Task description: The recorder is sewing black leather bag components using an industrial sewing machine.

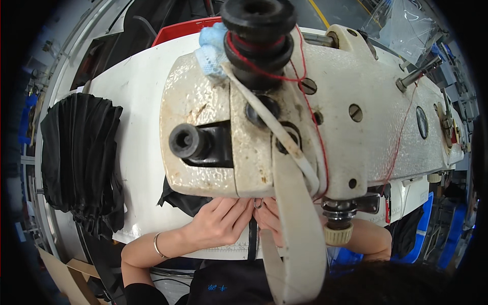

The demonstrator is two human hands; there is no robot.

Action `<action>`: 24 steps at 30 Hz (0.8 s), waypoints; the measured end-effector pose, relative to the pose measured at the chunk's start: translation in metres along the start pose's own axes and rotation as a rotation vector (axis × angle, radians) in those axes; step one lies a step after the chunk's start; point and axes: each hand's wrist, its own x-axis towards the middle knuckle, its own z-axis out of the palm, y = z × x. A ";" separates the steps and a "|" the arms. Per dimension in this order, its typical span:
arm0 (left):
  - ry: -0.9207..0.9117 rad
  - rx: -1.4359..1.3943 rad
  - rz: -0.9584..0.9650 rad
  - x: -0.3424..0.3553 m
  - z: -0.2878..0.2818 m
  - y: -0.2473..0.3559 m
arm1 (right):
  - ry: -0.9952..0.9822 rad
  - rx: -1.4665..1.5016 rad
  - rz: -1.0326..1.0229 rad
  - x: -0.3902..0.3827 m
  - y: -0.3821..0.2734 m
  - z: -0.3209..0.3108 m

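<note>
Under the front of a cream sewing machine head [201,178], my two hands meet. My left hand [221,221] is closed with its fingers curled down, against the upper end of a narrow black strip [252,238]. From the other side my right hand [268,217] closes in on the same strip, partly covered by a pale flat band [300,239] on the machine. Between the hands shows a small metal loop [258,203]. Black fabric [188,202] lies beside my left fingers and runs beneath the machine head. The machine hides the fingertips and needle area.
A pile of pleated black fabric [81,157] rests on the left of the white table [137,101]. Red thread [316,122] runs down the machine. A light blue cloth [212,51] is tucked behind its head. Blue bins [424,229] stand at the right.
</note>
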 end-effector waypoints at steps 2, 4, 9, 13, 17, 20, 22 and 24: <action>0.023 -0.051 -0.031 -0.002 0.005 0.001 | -0.048 -0.074 -0.053 -0.006 -0.005 0.004; 0.036 -0.093 -0.069 -0.003 0.006 0.001 | -0.084 -0.140 -0.112 0.001 -0.001 0.000; 0.043 -0.037 -0.021 -0.002 0.004 -0.002 | 0.077 -0.278 -0.169 0.010 0.008 -0.004; 0.032 -0.055 -0.043 -0.003 0.007 -0.003 | 0.127 -0.375 -0.152 0.011 0.007 -0.005; 0.058 -0.138 -0.124 -0.009 0.028 -0.015 | -0.106 -0.065 -0.025 0.000 0.010 0.006; 0.034 -0.194 -0.197 -0.009 0.030 -0.027 | -0.089 0.138 0.082 0.005 0.018 0.008; 0.009 -0.309 -0.269 -0.004 0.027 -0.033 | -0.098 0.155 0.165 0.006 0.018 0.002; 0.049 -0.291 -0.285 0.002 0.022 -0.033 | -0.066 -0.004 0.086 0.002 0.018 0.008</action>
